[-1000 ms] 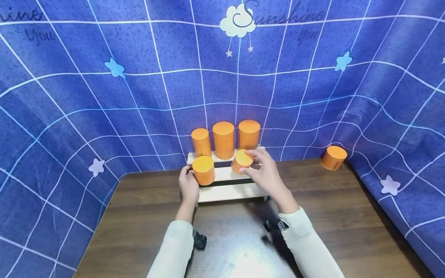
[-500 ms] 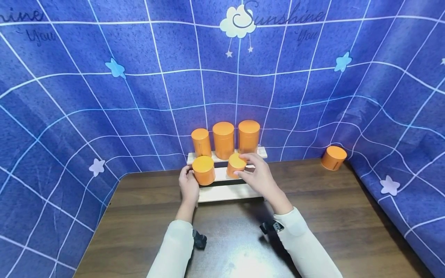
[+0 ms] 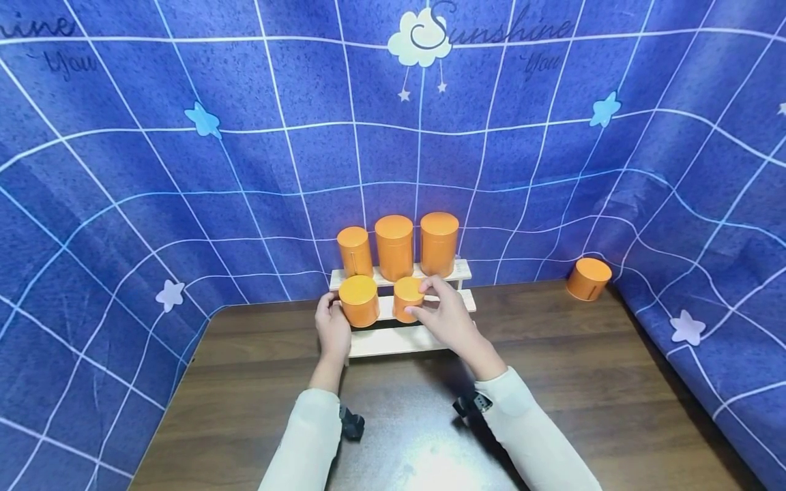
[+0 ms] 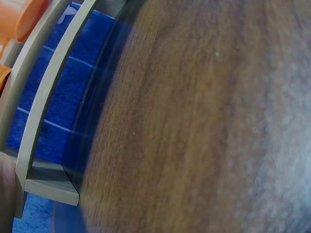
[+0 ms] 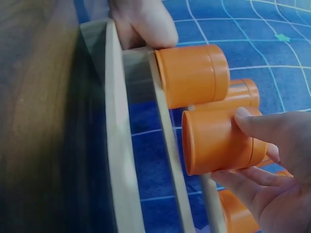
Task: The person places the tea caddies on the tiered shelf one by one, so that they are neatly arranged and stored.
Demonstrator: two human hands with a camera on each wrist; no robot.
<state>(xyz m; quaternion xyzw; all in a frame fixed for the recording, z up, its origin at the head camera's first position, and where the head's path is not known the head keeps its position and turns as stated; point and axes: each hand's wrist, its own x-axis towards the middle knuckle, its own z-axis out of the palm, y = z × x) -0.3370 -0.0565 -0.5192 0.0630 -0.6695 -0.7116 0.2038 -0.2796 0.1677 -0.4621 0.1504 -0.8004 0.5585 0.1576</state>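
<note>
In the head view, my right hand (image 3: 451, 322) pinches a short orange lidded canister (image 3: 408, 300) by its right side. It is upright at the middle step of a pale wooden three-step rack (image 3: 399, 340); I cannot tell whether its base touches the board. Thumb and fingers lie on opposite sides of this canister in the right wrist view. My left hand (image 3: 334, 329) grips the rack's left end, beside another short canister (image 3: 359, 301) on the middle step. Its fingertips are partly hidden. The left wrist view shows the rack's boards and leg (image 4: 52, 183) by that hand.
Three taller orange canisters stand on the top step, the middle one (image 3: 395, 249) at the rack's centre. Another orange canister (image 3: 589, 278) stands at the table's far right corner. A blue patterned curtain (image 3: 393, 157) rises behind the wooden table (image 3: 258, 402).
My right hand has moved left and slightly toward me with the short canister, closer to the other one on the middle step. My left hand has stayed put.
</note>
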